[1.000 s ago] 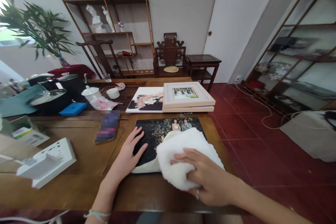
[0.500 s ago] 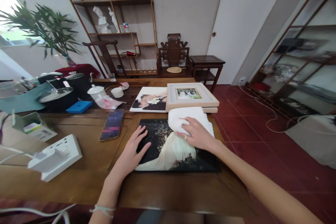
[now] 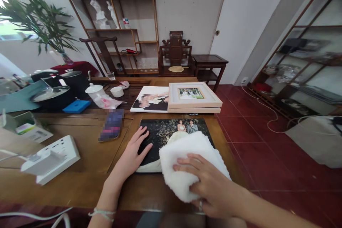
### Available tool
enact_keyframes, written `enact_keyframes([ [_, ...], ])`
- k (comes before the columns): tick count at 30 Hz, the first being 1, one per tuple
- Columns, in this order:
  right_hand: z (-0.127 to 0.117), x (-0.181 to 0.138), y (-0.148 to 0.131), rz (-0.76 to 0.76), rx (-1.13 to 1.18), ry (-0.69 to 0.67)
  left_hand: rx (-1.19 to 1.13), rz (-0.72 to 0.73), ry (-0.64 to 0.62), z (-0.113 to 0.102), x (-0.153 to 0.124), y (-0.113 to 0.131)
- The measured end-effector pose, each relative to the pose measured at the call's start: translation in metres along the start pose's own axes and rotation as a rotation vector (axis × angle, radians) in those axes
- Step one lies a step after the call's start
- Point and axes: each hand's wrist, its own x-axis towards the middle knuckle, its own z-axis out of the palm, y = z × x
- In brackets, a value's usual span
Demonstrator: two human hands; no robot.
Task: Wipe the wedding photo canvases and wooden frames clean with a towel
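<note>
The dark photo panel [image 3: 164, 131] lies flat on the table [image 3: 139, 192], just in front of the person. The right hand [image 3: 211, 181] has its fingers closed on a bunched white cloth [image 3: 200, 142], which covers the panel's lower right and reaches past its near edge. The left hand [image 3: 135, 149] rests on the left side, fingers apart, gripping nothing. The wiping looks under way rather than finished — how much surface is done cannot be told. Beyond lie a framed picture [image 3: 191, 93] and a white-edged print [image 3: 153, 99], away from the cloth — wiped or not, unclear.
</note>
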Motion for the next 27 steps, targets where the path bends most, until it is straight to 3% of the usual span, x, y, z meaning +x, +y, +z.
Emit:
enact_keyframes([
  [5,-0.008,0.023,0.042,0.121,-0.057,0.16,-0.013,0.001,-0.006,-0.001,-0.001,0.001],
  [10,-0.019,0.047,0.09,0.244,-0.176,0.233,-0.03,-0.025,-0.017,-0.003,-0.002,0.003],
  [13,-0.02,0.054,0.104,0.28,-0.194,0.26,-0.032,-0.027,-0.012,-0.002,-0.002,0.003],
  [17,-0.015,0.044,0.091,0.257,-0.202,0.254,-0.032,-0.031,-0.008,-0.002,-0.002,0.003],
  [22,-0.008,0.003,0.045,0.175,-0.134,0.166,-0.024,-0.031,-0.004,-0.001,-0.002,0.003],
  [27,-0.002,-0.023,0.011,-0.025,-0.051,0.017,-0.011,-0.003,0.007,0.0,-0.001,0.0],
])
